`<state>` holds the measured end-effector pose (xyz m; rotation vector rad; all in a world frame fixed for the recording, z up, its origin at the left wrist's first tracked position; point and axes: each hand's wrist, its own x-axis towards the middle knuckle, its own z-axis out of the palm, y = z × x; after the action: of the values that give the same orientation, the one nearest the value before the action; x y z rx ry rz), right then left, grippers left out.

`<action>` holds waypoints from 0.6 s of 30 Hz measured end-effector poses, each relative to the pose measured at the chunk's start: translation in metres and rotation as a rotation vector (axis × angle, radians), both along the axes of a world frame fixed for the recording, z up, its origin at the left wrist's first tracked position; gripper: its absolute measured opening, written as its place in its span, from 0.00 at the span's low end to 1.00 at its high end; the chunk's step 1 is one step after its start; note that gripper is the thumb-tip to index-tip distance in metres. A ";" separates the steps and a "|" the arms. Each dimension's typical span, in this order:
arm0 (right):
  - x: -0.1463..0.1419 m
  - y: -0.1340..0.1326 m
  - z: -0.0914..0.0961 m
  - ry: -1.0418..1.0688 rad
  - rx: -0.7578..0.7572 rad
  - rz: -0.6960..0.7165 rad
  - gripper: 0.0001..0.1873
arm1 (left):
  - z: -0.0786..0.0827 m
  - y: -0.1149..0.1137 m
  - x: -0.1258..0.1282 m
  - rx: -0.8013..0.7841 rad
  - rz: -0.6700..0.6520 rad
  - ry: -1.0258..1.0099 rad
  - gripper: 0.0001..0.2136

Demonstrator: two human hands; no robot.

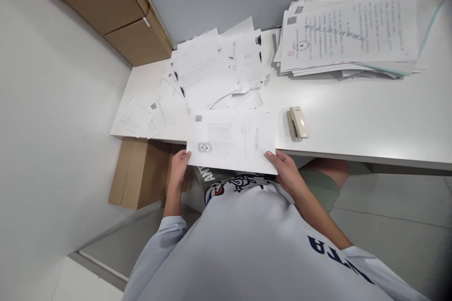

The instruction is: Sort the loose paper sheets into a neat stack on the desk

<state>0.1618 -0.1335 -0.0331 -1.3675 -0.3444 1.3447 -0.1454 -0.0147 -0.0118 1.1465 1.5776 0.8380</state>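
Left hand and right hand keep the sheet flat by its near corners — fingers pinched on the paper, the stapler just right.

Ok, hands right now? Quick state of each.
Left hand: closed, holding a printed sheet by its left edge.
Right hand: closed, holding the same sheet by its lower right edge.

Paper sheet betw. both hands: thin, matt, uncoated. Left hand and right hand bare. Just past right hand, stapler: glossy plastic casing, base prob. metal, hard to tell from here. Desk top beyond hands: smooth laminate, slight sheen. Below left hand, cardboard box: matt brown, rough. Left sleeve: soft matt cloth.
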 end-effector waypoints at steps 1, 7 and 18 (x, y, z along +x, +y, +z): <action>-0.002 0.000 0.003 -0.031 -0.001 -0.013 0.27 | 0.001 -0.002 -0.002 0.002 -0.016 0.024 0.14; 0.017 -0.012 0.031 -0.524 0.008 0.124 0.23 | 0.007 -0.010 0.002 -0.020 -0.091 -0.038 0.15; 0.132 -0.123 0.031 -0.368 -0.191 -0.259 0.28 | 0.022 -0.071 0.090 -0.071 -0.704 -0.037 0.14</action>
<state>0.2942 -0.2563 -0.0020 -1.7593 -0.2759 0.9284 -0.0551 -0.0860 0.0105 1.4869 1.0398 0.3267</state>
